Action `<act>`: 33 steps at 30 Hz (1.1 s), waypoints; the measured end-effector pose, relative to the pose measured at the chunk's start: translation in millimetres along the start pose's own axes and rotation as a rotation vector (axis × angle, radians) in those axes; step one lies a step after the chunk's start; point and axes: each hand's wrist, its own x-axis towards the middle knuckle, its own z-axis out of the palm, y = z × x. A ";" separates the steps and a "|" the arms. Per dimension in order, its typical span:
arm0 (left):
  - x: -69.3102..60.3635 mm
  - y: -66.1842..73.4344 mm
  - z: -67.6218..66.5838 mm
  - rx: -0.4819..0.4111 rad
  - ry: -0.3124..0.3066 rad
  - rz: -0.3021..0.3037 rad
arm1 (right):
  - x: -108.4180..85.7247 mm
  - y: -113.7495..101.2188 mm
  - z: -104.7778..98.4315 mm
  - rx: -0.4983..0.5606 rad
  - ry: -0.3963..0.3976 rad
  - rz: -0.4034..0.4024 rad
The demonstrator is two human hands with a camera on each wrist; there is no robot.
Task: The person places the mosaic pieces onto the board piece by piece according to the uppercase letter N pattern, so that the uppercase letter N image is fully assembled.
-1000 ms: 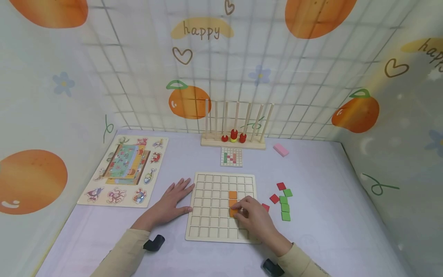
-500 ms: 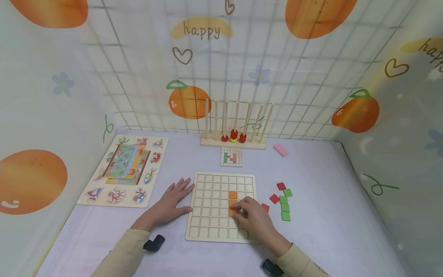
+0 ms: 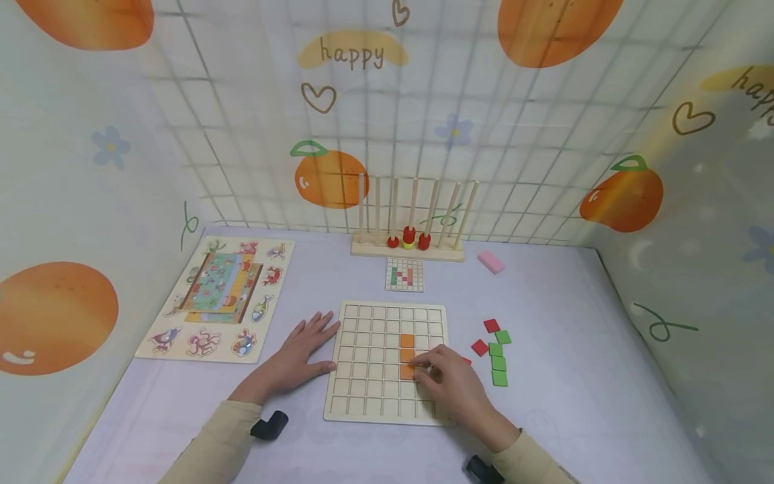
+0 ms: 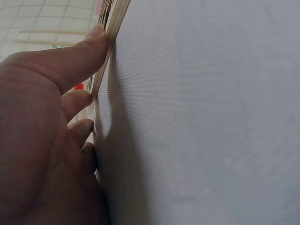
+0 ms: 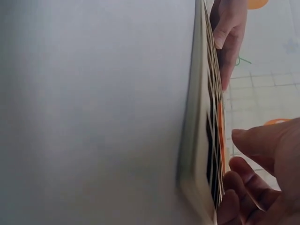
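Observation:
A wooden grid board [image 3: 369, 373] lies in the middle of the table. Three orange square tiles [image 3: 408, 341] form a column on its right half. My right hand [image 3: 455, 388] hovers over the board just right of the lowest tile. In the right wrist view its thumb [image 5: 255, 140] stands apart from the loosely bent fingers, and I see nothing between them. My left hand [image 3: 296, 356] rests spread on the table, with thumb and fingertips against the board's left edge; the left wrist view shows its thumb [image 4: 79, 61] touching that edge.
Green tiles [image 3: 498, 363] and red tiles [image 3: 480, 347] lie right of the board. Behind it are a small pattern card [image 3: 404, 286], a wooden peg stand [image 3: 377, 250] with red and yellow beads, and a pink block [image 3: 490, 262]. A picture puzzle board [image 3: 236, 349] lies left.
My right hand has drawn slightly to the right, off the lowest orange tile, showing more of it. A red tile near that hand is now mostly covered. My left hand stays put.

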 end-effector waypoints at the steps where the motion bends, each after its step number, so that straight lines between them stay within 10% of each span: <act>1: 0.0 -0.2 0.2 0.002 0.000 -0.001 | -0.6 0.9 -1.6 -0.002 0.002 0.008; 33: 0.2 -5.0 2.8 -0.003 0.007 0.008 | -14.6 54.1 -41.0 -0.094 0.068 0.170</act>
